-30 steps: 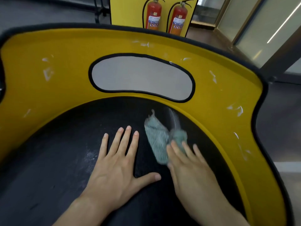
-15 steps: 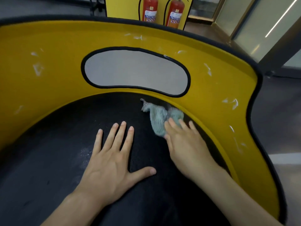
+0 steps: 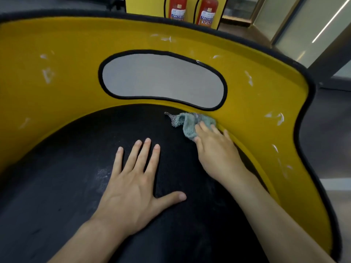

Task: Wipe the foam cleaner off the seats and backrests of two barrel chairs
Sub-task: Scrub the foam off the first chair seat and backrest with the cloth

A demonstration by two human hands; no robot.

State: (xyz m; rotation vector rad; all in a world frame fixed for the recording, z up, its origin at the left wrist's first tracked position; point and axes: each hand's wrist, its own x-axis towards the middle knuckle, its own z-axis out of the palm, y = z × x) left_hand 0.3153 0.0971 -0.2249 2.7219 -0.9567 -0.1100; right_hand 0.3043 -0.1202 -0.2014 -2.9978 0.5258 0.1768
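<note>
Left hand flat on the black seat, fingers spread, holding nothing. Right hand pressed down on a grey-green cloth, fingers on top of it; whether it grips the cloth cannot be told. Cloth sits at the seat's rear right edge, touching the seam where the yellow backrest begins. White foam streaks scattered over the backrest, left and right. Faint whitish residue on the seat just left of the left hand. Two red fire extinguishers stand behind the chair.
</note>
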